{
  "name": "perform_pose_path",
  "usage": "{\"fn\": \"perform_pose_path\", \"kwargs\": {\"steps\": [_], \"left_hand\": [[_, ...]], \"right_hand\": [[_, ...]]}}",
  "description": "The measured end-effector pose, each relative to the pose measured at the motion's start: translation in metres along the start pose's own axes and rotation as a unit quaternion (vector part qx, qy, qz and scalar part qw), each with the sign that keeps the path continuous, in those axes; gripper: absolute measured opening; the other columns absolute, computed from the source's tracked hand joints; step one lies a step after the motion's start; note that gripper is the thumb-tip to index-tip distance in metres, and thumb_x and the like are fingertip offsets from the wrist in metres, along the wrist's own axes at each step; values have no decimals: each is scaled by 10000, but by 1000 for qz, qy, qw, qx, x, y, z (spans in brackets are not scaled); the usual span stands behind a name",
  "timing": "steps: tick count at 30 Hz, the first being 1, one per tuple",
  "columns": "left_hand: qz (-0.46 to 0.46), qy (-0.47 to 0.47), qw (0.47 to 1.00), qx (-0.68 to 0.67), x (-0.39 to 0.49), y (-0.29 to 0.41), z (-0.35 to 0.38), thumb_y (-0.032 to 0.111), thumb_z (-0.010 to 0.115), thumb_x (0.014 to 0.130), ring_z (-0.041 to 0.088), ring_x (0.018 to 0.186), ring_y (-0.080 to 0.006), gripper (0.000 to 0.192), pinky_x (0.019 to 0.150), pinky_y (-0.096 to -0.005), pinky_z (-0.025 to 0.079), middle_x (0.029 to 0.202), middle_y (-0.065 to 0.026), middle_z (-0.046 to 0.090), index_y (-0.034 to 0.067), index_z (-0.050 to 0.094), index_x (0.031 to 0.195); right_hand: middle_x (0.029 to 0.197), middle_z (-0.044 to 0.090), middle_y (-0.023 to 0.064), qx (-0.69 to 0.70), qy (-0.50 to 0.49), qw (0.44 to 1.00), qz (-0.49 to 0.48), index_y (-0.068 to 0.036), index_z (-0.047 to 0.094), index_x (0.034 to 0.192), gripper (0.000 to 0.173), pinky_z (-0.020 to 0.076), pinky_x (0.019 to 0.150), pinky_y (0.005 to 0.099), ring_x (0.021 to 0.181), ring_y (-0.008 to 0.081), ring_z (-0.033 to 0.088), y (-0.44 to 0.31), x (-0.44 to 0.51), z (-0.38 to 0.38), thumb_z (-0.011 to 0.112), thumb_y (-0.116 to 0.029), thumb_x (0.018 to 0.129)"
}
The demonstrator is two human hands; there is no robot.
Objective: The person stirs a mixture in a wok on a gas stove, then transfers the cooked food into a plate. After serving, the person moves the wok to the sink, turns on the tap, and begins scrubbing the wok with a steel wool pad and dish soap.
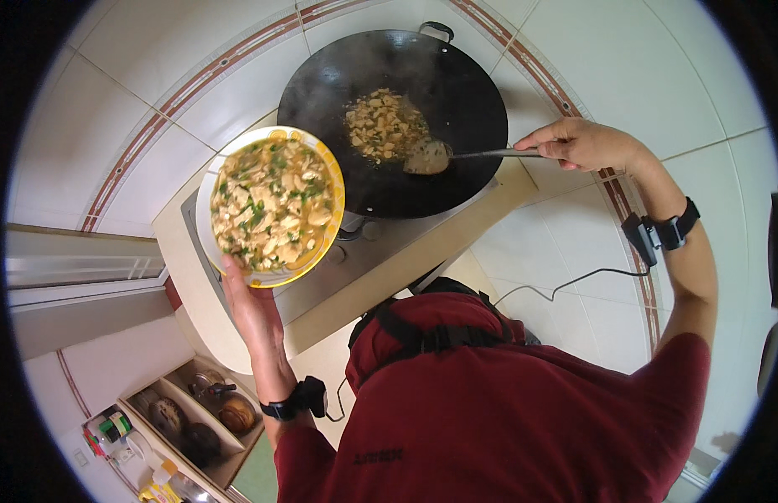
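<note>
My left hand [253, 308] supports a white and yellow-rimmed bowl [331, 242] from its near edge. Chopped pale pieces, probably tofu or egg, with green herbs and sauce [272, 204] fill the bowl, left of a large black wok [470, 94]. My right hand [577, 144] grips the handle of a metal wok spatula [426, 157]. The spatula's blade rests in the wok, against the near right side of a smaller heap of similar food [379, 126]. Faint steam rises there. The fingers under the bowl are hidden.
The wok stands on a stove [363, 251] set in a pale countertop [414, 270], close to a tiled wall [238, 88]. At lower left, a shelf unit [238, 453] holds pots, with bottles [115, 427] beside it. Thin cables hang from both wrist devices.
</note>
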State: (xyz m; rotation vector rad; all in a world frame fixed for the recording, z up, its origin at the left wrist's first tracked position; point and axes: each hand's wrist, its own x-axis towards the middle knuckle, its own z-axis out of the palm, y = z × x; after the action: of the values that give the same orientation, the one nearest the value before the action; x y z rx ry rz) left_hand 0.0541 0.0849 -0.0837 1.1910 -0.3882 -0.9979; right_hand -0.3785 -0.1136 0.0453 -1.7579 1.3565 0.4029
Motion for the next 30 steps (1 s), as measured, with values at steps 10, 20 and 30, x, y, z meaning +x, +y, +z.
{"fn": "perform_pose_path", "kwargs": {"steps": [10, 20, 30], "left_hand": [[-19, 71, 997, -21, -23, 2, -12, 419, 482, 1010, 489, 1267, -234, 580, 1059, -425, 401, 1386, -125, 477, 5, 365, 1400], [-65, 17, 998, -16, -29, -7, 3, 383, 482, 1019, 532, 1209, -192, 502, 1013, -356, 447, 1339, -98, 520, 24, 419, 1365], [-102, -82, 991, -8, -3, -32, 39, 390, 481, 1021, 585, 1064, -115, 524, 813, -284, 519, 1268, -52, 553, 47, 379, 1404]], "right_hand": [[601, 489, 7, 104, 45, 992, -50, -206, 566, 1354, 350, 385, 438, 275, 476, 86, 411, -19, 69, 57, 480, -206, 1015], [922, 656, 219, 0, 280, 944, -174, -177, 580, 1311, 334, 502, 667, 401, 746, 397, 637, -14, 107, 91, 508, -195, 986], [884, 694, 85, -1, 281, 942, -186, -151, 604, 1305, 331, 456, 614, 298, 593, 124, 453, -50, -1, 37, 523, -172, 984]]}}
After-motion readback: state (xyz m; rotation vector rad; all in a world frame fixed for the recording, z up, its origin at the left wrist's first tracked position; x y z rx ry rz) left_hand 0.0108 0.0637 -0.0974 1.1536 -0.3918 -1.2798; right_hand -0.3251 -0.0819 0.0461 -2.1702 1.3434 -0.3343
